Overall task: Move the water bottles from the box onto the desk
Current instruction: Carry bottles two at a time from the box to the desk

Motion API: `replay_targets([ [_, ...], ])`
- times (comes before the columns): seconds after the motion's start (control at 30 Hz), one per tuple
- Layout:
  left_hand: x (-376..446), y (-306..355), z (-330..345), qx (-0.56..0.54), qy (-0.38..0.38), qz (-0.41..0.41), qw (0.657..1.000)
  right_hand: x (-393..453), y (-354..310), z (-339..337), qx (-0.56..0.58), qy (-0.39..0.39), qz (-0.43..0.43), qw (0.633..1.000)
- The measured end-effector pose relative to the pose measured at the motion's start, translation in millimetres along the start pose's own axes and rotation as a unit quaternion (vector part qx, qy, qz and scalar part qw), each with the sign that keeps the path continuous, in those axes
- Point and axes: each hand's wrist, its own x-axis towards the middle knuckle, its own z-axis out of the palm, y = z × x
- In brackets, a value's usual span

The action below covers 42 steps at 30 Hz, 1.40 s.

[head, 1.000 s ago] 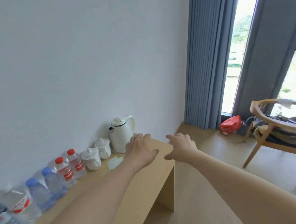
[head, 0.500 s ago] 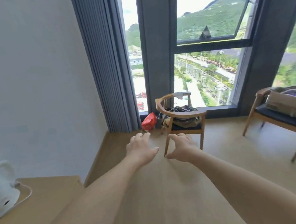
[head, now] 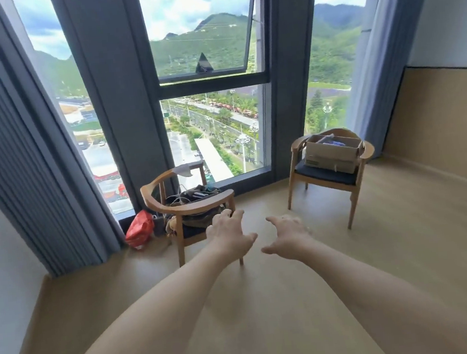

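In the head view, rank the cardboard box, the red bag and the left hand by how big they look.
1. cardboard box, though it stands farthest away.
2. left hand and red bag look about alike; the hand is much nearer the camera, so no ranking between them.

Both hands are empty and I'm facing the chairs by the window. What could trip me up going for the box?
The box sits on the right chair, across open floor from both the left hand and the right hand. Risks: its seat is narrow, so tugging could tip the box off. The nearer chair, piled with clutter, stands close to the path and could catch a leg.
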Motion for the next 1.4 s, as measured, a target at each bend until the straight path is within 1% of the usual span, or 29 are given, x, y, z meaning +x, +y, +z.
replay_targets([
  [0.17, 118.8, 11.4, 2.4, -0.005, -0.014, 0.046, 0.999, 89.5, 5.5, -36.9, 0.023, 0.036, 0.046, 0.998],
  [0.3, 206.1, 29.0, 6.0, -0.011, -0.020, 0.082, 0.996, 144.6, 20.8, -64.1, 0.026, 0.057, 0.088, 0.994],
  [0.43, 268.3, 49.9, 24.9, -0.021, -0.035, 0.124, 0.991, 185.9, 46.8, -77.1, 0.030, 0.065, 0.135, 0.988],
  [0.53, 307.6, 67.0, 42.8, -0.008, -0.061, 0.160, 0.985, 217.0, 69.7, -78.2, 0.036, 0.059, 0.163, 0.984],
  [0.67, 365.6, 94.5, 66.3, -0.008, -0.082, 0.187, 0.979, 265.8, 109.3, -81.9, 0.035, 0.052, 0.195, 0.979],
  [0.9, 494.7, 147.4, 117.1, 0.066, -0.090, 0.217, 0.970, 383.6, 198.6, -97.8, 0.039, 0.056, 0.204, 0.977],
  [1.03, 583.2, 193.2, 130.9, 0.073, -0.090, 0.198, 0.973, 463.0, 256.0, -134.0, 0.046, 0.058, 0.209, 0.975],
  [1.2, 684.6, 253.3, 141.4, 0.069, -0.088, 0.200, 0.974, 554.2, 312.2, -180.3, 0.046, 0.066, 0.197, 0.977],
  [1.3, 727.1, 278.1, 156.3, 0.068, -0.101, 0.204, 0.971, 595.9, 337.3, -193.3, 0.037, 0.063, 0.196, 0.978],
  [1.4, 772.3, 299.5, 176.1, 0.064, -0.111, 0.203, 0.971, 639.8, 358.2, -196.5, 0.034, 0.044, 0.202, 0.978],
])
